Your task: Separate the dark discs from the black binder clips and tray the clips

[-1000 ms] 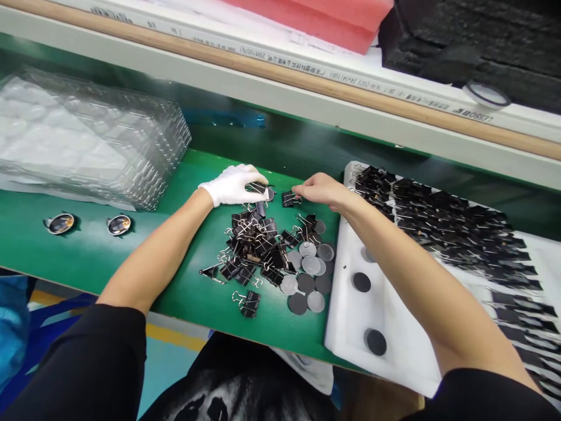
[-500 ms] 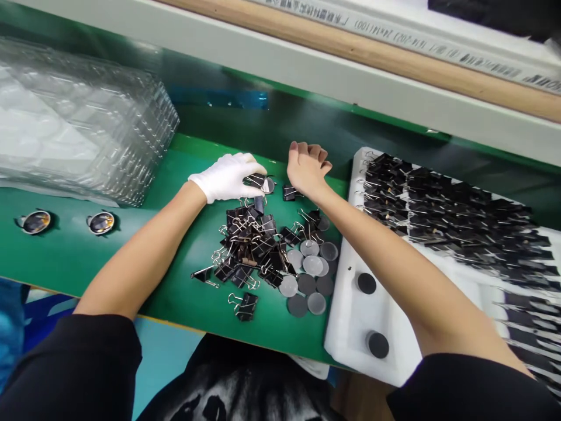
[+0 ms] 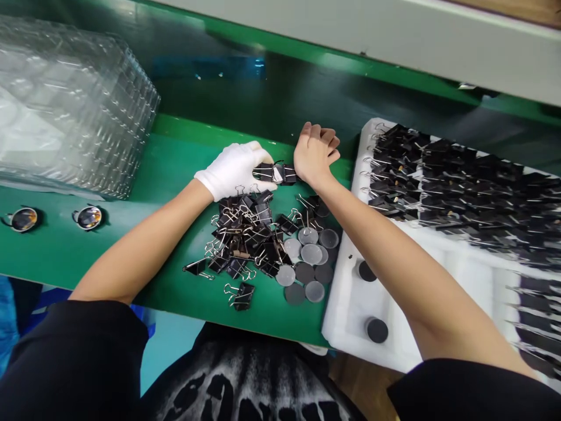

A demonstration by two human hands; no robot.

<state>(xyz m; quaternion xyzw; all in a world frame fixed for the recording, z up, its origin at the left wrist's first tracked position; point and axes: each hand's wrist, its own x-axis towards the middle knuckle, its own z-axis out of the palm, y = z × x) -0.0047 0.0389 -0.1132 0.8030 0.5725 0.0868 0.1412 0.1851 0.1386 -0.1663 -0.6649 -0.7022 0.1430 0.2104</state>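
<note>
My left hand (image 3: 239, 169), in a white glove, is closed on a black binder clip (image 3: 263, 172) at the pile's upper edge. A small round piece (image 3: 277, 173) sits between that clip and a second black clip (image 3: 288, 174). My bare right hand (image 3: 316, 153) is beside the second clip, its wrist side against or very near it, fingers curled and pointing away; whether they hold anything is hidden. Below lies a pile of black binder clips (image 3: 245, 234) with wire handles. Grey and clear round discs (image 3: 311, 254) lie right of the pile.
Stacked clear plastic trays (image 3: 79, 117) stand at the left, with two clipped round pieces (image 3: 89, 217) in front. A white foam tray (image 3: 346, 304) at the right holds rows of black clips (image 3: 464, 187) and two black discs (image 3: 377, 330). A raised ledge (image 3: 350, 29) runs along the back.
The gloved left hand and its clip have moved right, closing the gap to the second clip. The right hand stays beside that clip. The camera view has tilted down.
</note>
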